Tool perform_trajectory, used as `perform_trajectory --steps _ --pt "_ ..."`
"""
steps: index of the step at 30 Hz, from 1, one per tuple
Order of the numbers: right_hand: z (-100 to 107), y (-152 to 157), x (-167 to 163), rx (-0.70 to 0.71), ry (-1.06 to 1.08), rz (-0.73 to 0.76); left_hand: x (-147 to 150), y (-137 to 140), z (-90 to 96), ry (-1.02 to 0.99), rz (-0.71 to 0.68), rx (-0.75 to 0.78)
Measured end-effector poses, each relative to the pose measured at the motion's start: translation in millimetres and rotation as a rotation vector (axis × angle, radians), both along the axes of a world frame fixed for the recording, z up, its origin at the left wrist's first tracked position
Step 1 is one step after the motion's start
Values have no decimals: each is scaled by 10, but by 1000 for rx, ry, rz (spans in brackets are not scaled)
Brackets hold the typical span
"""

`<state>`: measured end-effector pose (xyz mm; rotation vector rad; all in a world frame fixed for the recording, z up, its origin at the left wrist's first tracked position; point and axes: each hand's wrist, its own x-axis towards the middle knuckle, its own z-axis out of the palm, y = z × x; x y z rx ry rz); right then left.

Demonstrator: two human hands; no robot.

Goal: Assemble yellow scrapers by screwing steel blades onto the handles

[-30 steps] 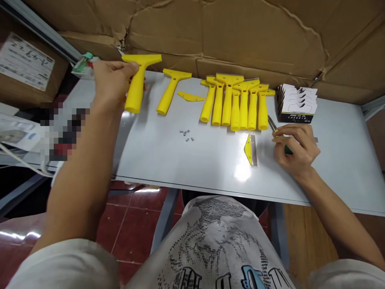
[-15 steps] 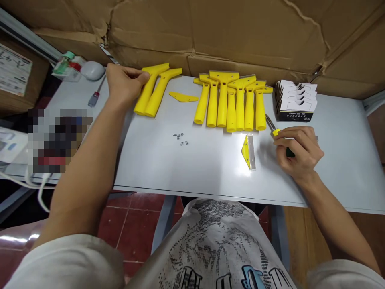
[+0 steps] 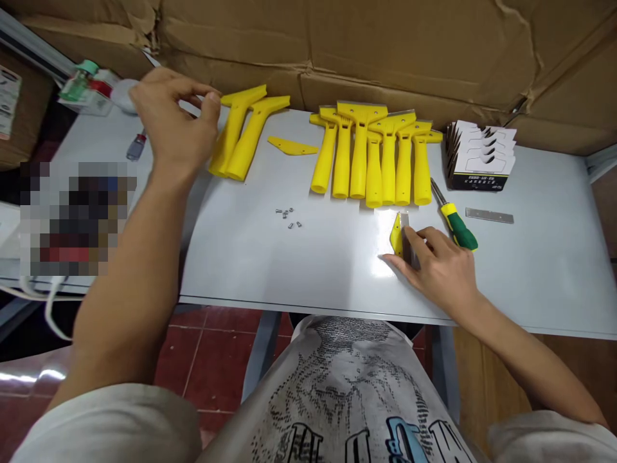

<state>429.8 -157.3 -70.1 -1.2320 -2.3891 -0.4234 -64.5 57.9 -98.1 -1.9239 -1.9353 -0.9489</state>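
Note:
Beside the two yellow scraper handles (image 3: pixel 253 138), at the table's left, my left hand (image 3: pixel 180 122) is raised, its thumb and finger bent together. Whatever they may pinch is hidden. My right hand (image 3: pixel 441 270) reaches over a small yellow clamp plate (image 3: pixel 396 235) with a metal blade (image 3: pixel 404 220) along its right edge. Thumb and index finger are apart around the plate's lower part, which they partly cover. Beyond this hand lies a screwdriver (image 3: pixel 460 230) with a green and yellow handle. A loose yellow clamp plate (image 3: pixel 292 147) lies near the two handles.
Several yellow scrapers (image 3: pixel 359 151) stand in a row at the back. Right of them are white-and-black cards (image 3: pixel 482 157) and a loose metal blade (image 3: pixel 490 216). Several small screws (image 3: pixel 288 215) lie mid-table. Another screwdriver (image 3: pixel 136 146) lies left. Cardboard (image 3: pixel 409 51) borders the back.
My right hand has let go of the green screwdriver and moved left to the clamp plate with the blade. My left hand has drawn back slightly left from the yellow handles.

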Motion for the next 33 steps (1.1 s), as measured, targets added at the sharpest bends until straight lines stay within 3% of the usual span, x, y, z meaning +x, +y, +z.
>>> perform_trajectory --steps 3,5,9,12,15,19,21,24,28,33 --pt "-13 -98 -99 -74 -83 -80 170 -204 167 -25 -111 35" --pt "-4 -101 -105 -72 -64 -80 363 -376 289 -18 -261 79" --pt "45 -21 -46 -114 181 -22 886 -730 425 26 -480 188" --pt "110 58 -4 -246 410 -24 1304 -987 431 74 -732 195" --pt "181 118 66 -256 544 -51 1633 -1217 391 94 -1012 182" --pt "207 130 210 -438 738 -91 1909 -1452 281 41 -1178 -42" --pt "181 111 235 -575 851 -96 2006 -1540 216 -32 -1216 -152" --pt "136 87 152 -679 967 -72 2121 -1633 152 -278 -1138 -304" --pt "108 97 -83 -648 913 36 2206 -1676 173 -616 -1027 -519" --pt "76 132 -215 -546 748 150 2182 -1679 249 -708 -950 -523"
